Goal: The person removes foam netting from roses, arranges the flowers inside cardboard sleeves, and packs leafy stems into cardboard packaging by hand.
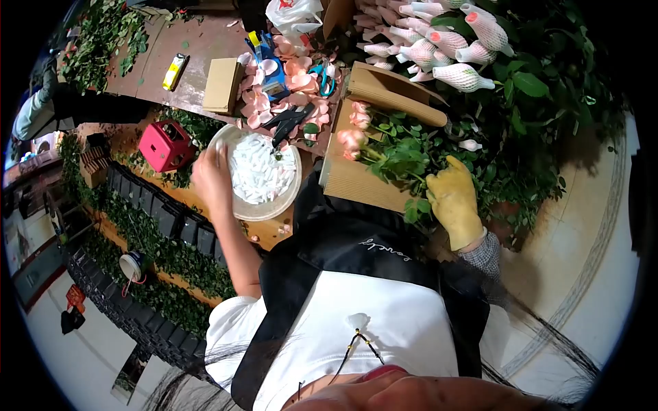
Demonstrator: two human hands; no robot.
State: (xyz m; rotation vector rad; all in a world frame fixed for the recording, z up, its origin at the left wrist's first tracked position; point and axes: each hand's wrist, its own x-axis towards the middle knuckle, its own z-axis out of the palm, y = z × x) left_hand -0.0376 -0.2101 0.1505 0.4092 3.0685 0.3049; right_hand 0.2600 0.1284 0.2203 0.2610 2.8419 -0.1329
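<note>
Roses [352, 139] lie on cardboard [363, 188], blooms to left, long axis running across board, slightly down to right. Right hand [455, 200], in yellow glove, has fingers bent, grasping stems at right end. Left hand [211, 177] is at left rim of bowl [297, 179] with white sleeves [259, 168]; fingers somewhat blurred, cannot tell if grasping or released.

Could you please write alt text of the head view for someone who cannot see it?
A gloved right hand is at the leafy ends of pink roses on cardboard; the bare left hand is beside a bowl of white pieces. Netted blooms are piled beyond.
</note>
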